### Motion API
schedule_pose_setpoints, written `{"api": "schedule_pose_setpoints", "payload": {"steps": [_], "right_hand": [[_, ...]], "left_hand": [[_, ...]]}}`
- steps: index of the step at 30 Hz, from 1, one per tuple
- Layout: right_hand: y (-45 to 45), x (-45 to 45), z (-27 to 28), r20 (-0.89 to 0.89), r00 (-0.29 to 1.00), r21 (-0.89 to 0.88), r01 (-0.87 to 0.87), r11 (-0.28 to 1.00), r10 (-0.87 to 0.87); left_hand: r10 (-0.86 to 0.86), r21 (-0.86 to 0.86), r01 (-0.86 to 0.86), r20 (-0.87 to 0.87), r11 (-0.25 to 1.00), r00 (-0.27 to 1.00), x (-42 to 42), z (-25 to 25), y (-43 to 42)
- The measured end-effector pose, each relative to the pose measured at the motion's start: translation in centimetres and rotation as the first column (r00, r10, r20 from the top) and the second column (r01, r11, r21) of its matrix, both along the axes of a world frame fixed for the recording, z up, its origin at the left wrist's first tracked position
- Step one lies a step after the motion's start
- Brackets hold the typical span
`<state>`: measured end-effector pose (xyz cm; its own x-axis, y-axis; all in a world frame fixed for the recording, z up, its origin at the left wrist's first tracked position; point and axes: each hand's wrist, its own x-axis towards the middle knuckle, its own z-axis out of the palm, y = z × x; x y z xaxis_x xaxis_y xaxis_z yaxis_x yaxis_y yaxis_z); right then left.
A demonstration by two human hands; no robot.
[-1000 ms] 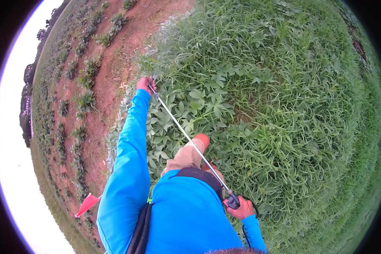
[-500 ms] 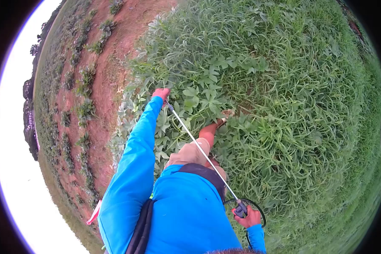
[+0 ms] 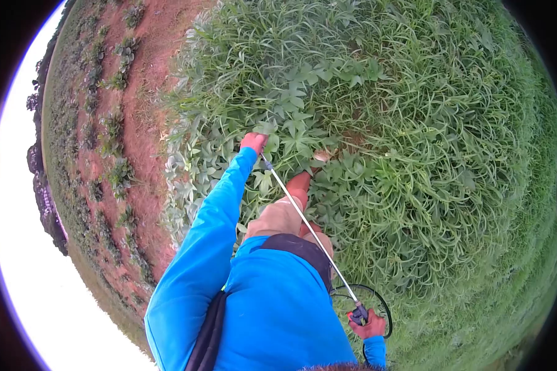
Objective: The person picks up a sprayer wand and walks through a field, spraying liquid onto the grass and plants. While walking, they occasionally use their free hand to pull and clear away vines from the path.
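My left hand (image 3: 254,143), at the end of a blue sleeve, is closed at the far end of a thin metal spray wand (image 3: 303,217). Its fingertips are partly hidden, and the nozzle does not show clearly. Lower down, my right hand (image 3: 370,326) is wrapped round the dark trigger handle (image 3: 358,314) at the wand's near end. A black hose (image 3: 388,306) loops round beside that hand. The wand slants across the front of my body. Broad-leaved green plants (image 3: 297,133) surround my left hand.
Dense tall grass (image 3: 427,204) covers the right side. One foot (image 3: 322,156) stands among the leaves. On the left lies bare red soil (image 3: 145,117) with rows of low plants (image 3: 120,173). A dark strap (image 3: 208,331) crosses my blue shirt.
My left hand and the wand's far end have shifted right and slightly down in view. My right hand and the handle sit slightly lower. The red soil has slid left.
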<state>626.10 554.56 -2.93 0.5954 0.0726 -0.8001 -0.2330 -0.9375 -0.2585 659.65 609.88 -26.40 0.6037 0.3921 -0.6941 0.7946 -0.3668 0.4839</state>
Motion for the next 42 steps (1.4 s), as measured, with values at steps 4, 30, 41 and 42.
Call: {"api": "schedule_pose_setpoints", "payload": {"steps": [4, 30, 41, 42], "right_hand": [[0.3, -2.5, 1.1, -0.034, 0.988, -0.035, 0.148, 0.988, -0.149], [1.8, -1.9, 2.6, -0.069, 0.974, -0.054, 0.213, 0.975, -0.217], [0.5, -1.9, 2.6, -0.055, 0.976, -0.052, 0.207, 0.977, -0.209], [0.4, -1.8, 2.7, -0.055, 0.976, -0.052, 0.207, 0.977, -0.209]], "left_hand": [[-0.043, 0.088, 0.042, 0.003, 0.995, 0.999, 0.4, -1.4, -2.7], [-0.032, -0.027, 0.034, 0.091, 0.999, 0.995, 3.5, -2.4, -3.4], [0.049, -0.116, -0.037, 0.1, 0.992, 0.994, 3.2, -2.3, -4.5], [0.049, -0.116, -0.037, 0.1, 0.993, 0.994, 3.3, -2.0, -4.7]]}}
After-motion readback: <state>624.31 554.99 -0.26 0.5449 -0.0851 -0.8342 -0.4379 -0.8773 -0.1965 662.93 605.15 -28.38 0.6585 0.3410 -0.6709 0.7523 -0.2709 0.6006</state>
